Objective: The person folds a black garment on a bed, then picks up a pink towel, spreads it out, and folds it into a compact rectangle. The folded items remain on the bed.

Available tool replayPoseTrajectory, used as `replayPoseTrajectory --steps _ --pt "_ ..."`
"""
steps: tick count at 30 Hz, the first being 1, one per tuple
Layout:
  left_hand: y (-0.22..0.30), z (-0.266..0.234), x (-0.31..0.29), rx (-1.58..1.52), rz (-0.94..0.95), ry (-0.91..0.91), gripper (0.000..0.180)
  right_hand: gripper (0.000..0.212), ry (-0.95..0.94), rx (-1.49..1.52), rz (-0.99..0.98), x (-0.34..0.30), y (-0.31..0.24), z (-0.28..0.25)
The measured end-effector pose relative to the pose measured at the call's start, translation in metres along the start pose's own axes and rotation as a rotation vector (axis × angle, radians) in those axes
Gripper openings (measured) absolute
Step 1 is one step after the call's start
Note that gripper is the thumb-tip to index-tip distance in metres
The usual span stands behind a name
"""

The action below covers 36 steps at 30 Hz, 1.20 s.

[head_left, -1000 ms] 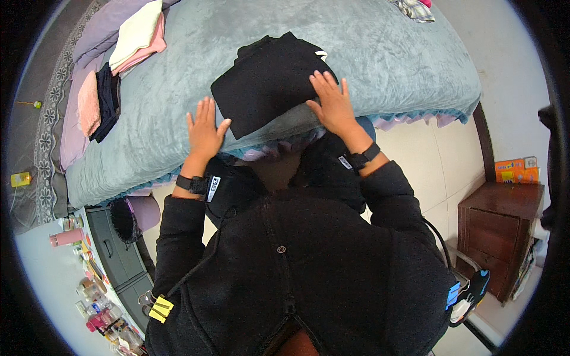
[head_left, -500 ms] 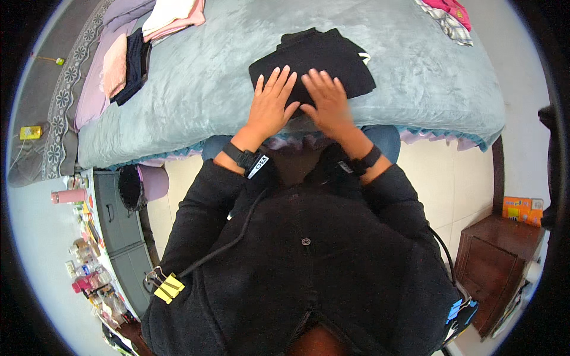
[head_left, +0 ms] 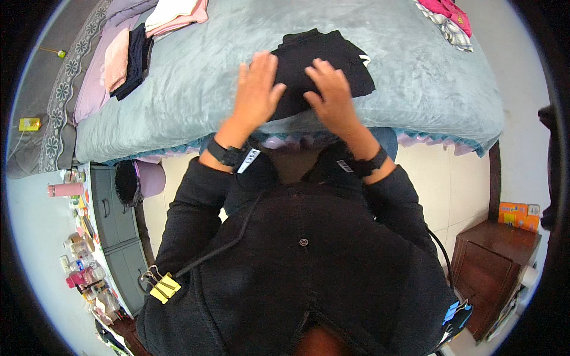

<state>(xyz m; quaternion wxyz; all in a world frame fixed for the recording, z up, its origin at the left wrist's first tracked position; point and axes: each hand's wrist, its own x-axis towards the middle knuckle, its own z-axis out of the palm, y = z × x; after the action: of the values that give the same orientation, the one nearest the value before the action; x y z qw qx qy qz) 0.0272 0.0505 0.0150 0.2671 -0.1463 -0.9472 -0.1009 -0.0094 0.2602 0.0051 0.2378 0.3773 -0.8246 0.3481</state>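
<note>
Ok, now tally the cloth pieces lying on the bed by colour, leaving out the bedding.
Black: 1 (folded garment)
White: 1 (folded piece)
Pink: 3 (piece under the white, peach-pink piece, bright pink piece)
Dark navy: 1 (navy piece)
Plaid: 1 (plaid piece)
Total: 7 visible

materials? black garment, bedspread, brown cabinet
Black garment: probably knit or fleece cloth, matte; dark surface shows no shine.
Bedspread: likely plush, velvety fabric; mottled light-and-dark nap.
Brown cabinet: looks like wood, dark stained or varnished; panelled front. Solid or veneer, can't tell.
</note>
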Motion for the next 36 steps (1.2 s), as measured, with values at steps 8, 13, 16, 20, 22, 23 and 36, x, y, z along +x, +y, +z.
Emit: replayPoseTrajectory --steps 8,13,16,20,22,23,36 --pt "0.016 0.027 -0.008 -0.052 -0.002 -0.141 0.065 0.058 -0.207 -0.242 0.076 -0.023 0.016 0.011" --pt "-0.018 0.016 -0.018 -0.036 -0.244 -0.252 0.064 0.056 -0.196 -0.254 0.270 -0.027 0.040 -0.017" --pt "-0.029 -0.001 -0.014 0.068 -0.401 -0.331 0.062 0.054 -0.123 -0.221 0.240 -0.014 0.038 -0.022" --pt "-0.011 0.000 0.007 -0.018 -0.109 -0.090 0.060 0.054 -0.044 -0.134 0.024 0.017 0.025 0.006" --pt "0.004 0.011 0.018 -0.052 0.060 -0.126 0.060 0.053 -0.162 -0.125 -0.010 0.028 0.023 0.024" --pt "0.010 0.017 0.021 0.008 0.079 -0.216 0.061 0.056 -0.270 -0.175 0.039 0.030 0.023 0.032" --pt "-0.068 0.019 -0.017 0.074 -0.417 -0.294 0.069 0.065 -0.337 -0.501 0.499 0.025 0.095 -0.022"
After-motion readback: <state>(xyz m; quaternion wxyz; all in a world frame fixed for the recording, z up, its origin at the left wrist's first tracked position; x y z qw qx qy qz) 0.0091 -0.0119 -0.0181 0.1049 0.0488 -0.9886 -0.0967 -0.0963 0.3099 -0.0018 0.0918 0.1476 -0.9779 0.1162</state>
